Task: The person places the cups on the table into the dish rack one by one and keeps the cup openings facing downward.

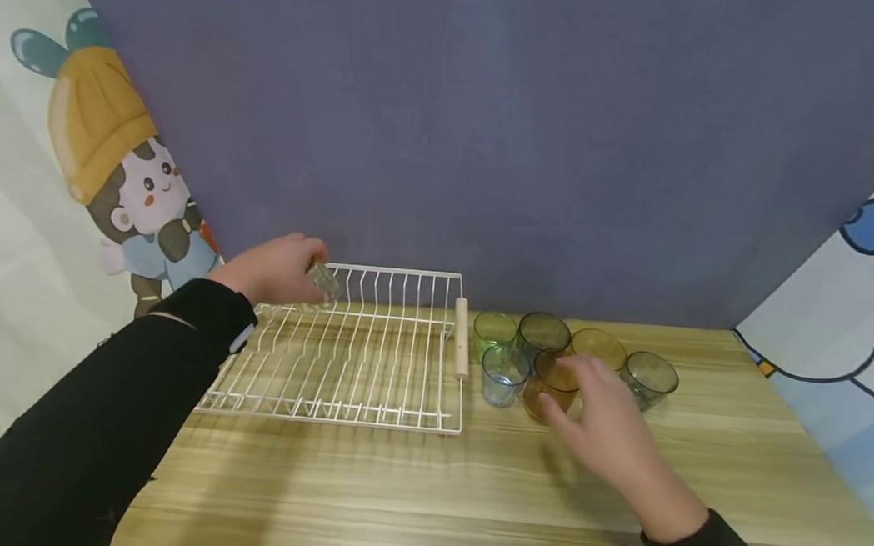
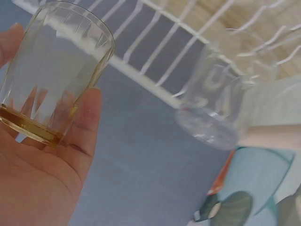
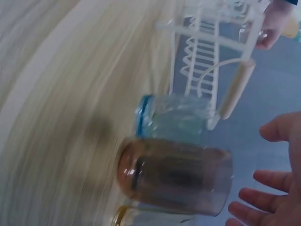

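My left hand [image 1: 275, 270] holds a clear drinking glass with a yellowish base [image 2: 56, 75] above the back left of the white wire dish rack [image 1: 375, 425]. In the left wrist view, fingers and thumb curl around its sides. Another clear glass [image 2: 211, 106] stands in the rack close by. My right hand [image 1: 611, 421] hovers over the amber glass [image 1: 542, 399], fingers spread and thumb apart. The right wrist view shows a gap between those fingertips and the amber glass [image 3: 178, 176]. Beside it stands a blue-tinted glass [image 1: 504, 384].
Behind the front glasses stand a green glass [image 1: 495, 331], a dark grey glass [image 1: 544, 330] and a yellow glass [image 1: 601, 346]. A grey-green glass [image 1: 650, 378] is at the right. The rack's wooden handle [image 1: 461, 339] faces them. A dark panel [image 1: 490, 143] rises behind the table.
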Demonstrator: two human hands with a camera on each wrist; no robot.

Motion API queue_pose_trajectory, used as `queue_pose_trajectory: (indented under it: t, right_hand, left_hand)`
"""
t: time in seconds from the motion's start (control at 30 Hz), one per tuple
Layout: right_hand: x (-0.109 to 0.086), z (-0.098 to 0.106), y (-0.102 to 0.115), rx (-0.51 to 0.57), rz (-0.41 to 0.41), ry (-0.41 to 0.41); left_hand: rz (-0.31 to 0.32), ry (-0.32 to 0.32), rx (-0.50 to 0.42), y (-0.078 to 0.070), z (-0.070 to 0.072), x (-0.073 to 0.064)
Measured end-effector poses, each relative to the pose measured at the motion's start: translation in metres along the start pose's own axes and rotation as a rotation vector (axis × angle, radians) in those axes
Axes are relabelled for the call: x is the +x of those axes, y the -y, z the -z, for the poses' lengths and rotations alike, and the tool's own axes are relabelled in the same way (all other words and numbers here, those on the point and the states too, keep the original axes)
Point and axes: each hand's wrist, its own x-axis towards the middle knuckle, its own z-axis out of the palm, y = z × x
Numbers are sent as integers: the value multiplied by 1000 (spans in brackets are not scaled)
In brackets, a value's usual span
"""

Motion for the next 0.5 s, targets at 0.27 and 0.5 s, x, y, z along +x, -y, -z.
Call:
queue_pose_trajectory:
  t: [0.27, 0.5]
  right_hand:
    - [8, -4, -14, -71, -67, 65]
    - [14, -3, -15, -82, -99, 74]
  left_hand:
    - [31, -20, 7, 23, -19, 7]
    - [59, -68, 6, 35, -28, 12]
